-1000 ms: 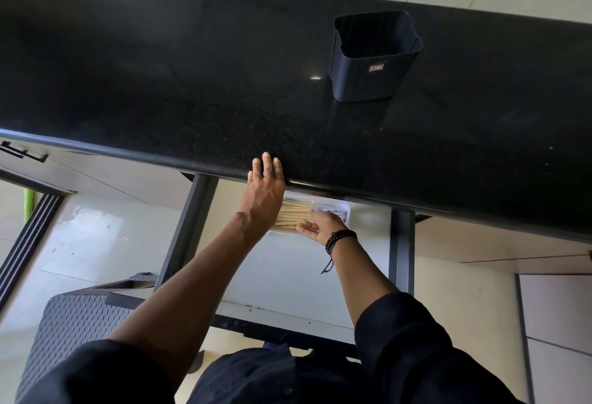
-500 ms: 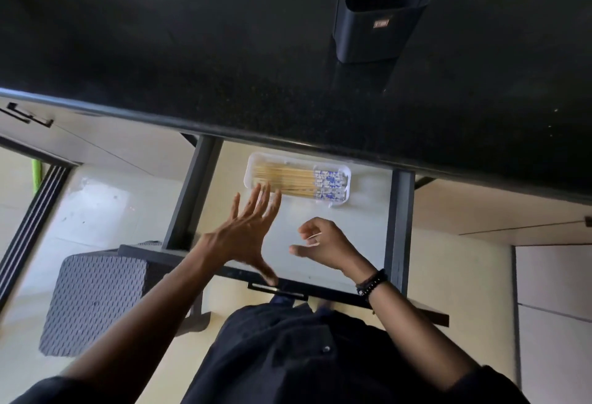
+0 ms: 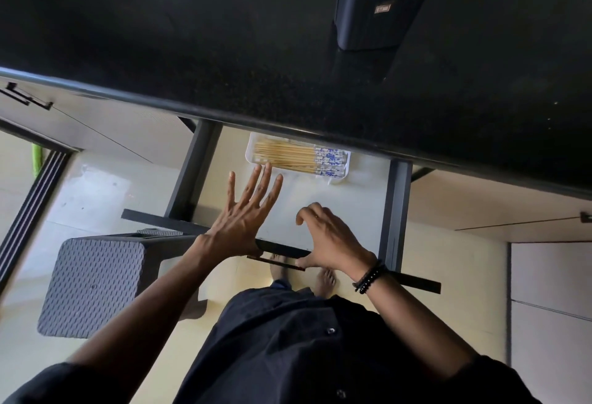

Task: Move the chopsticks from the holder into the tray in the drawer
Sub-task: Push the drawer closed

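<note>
In the drawer (image 3: 358, 208): chopsticks (image 3: 298, 158) lie in tray (image 3: 339, 179); holder (image 3: 378, 16) on desk (image 3: 160, 35) looks empty. Left hand (image 3: 243, 217) fingers wide, right hand (image 3: 333, 240) curled, both holding nothing; transfer apparently done, w/ drawer yet to shut.

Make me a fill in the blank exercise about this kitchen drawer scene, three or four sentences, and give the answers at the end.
1. The chopsticks lie in a white ____ at the back of the open drawer.
2. The dark holder stands on the black ____.
3. A beaded bracelet is worn on the ____ wrist.
4. The left hand has its fingers ____ and holds nothing.

Missing words: tray; countertop; right; spread
</note>
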